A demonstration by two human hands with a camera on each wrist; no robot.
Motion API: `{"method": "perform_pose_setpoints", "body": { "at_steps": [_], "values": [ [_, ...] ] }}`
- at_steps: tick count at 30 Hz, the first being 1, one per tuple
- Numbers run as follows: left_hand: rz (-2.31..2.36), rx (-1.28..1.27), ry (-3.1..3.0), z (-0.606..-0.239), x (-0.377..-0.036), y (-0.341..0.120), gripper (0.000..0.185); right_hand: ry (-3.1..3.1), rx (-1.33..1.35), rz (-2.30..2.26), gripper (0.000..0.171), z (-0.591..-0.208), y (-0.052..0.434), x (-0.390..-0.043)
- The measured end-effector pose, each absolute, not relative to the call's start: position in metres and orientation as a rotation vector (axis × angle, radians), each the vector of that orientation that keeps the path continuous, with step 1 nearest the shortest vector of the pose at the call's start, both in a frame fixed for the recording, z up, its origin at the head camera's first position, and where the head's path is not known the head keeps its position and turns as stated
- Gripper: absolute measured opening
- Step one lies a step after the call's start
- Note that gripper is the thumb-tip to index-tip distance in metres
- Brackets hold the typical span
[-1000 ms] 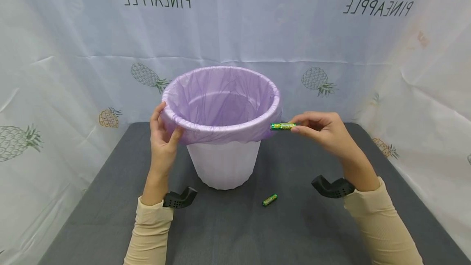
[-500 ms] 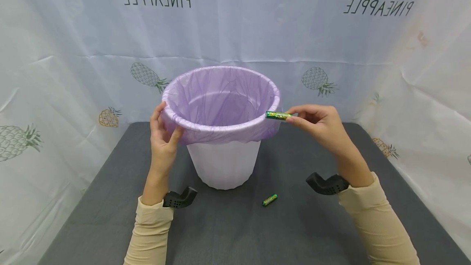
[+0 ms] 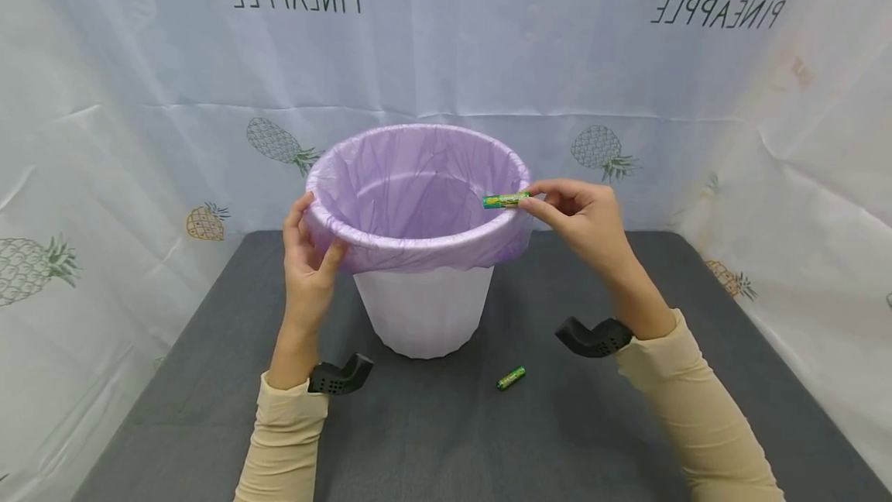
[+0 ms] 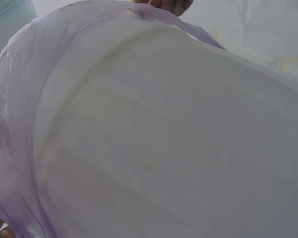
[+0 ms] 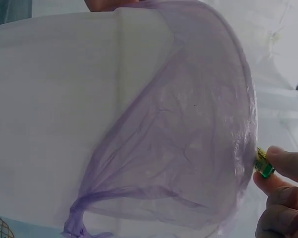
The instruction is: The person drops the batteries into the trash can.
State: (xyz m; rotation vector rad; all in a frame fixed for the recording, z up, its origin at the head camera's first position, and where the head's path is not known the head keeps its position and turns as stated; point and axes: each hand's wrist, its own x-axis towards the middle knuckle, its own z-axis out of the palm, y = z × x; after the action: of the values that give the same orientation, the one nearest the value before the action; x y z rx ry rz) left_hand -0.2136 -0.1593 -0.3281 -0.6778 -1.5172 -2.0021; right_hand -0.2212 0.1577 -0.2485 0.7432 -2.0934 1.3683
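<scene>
A white trash can (image 3: 427,308) lined with a purple plastic bag (image 3: 404,256) stands upright on the dark table. My left hand (image 3: 307,277) holds its near-left rim, with the thumb in front and the fingers round the left side. At the right rim, my right hand (image 3: 585,219) pinches a green and yellow battery (image 3: 503,201) between thumb and fingers. The battery lies roughly level, its free end over the can's mouth. In the right wrist view the battery (image 5: 263,163) shows just beyond the bag's edge. A second green battery (image 3: 511,378) lies on the table in front of the can.
The dark grey table (image 3: 418,440) carries the can and the loose battery. A white curtain (image 3: 446,37) printed with pineapples hangs behind and on both sides. Black wrist mounts (image 3: 595,337) sit on both forearms.
My right hand has moved left and upward, bringing the battery from outside the can to above its right rim. The left hand, the can and the loose battery stay put.
</scene>
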Motion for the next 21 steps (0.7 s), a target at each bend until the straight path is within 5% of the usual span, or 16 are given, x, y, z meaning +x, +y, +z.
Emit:
{"method": "perform_pose_setpoints", "body": {
  "at_steps": [17,21],
  "values": [
    [-2.007,-0.693,-1.500,-0.332,-0.216,-0.161,0.061,-2.054,0.709,1.599,0.010,-0.256,0.143,-0.230],
    [-2.006,-0.699,-1.492,-0.331,-0.218,-0.161,0.060,-1.997,0.688,1.687,0.021,-0.261,0.148,-0.226]
  ]
}}
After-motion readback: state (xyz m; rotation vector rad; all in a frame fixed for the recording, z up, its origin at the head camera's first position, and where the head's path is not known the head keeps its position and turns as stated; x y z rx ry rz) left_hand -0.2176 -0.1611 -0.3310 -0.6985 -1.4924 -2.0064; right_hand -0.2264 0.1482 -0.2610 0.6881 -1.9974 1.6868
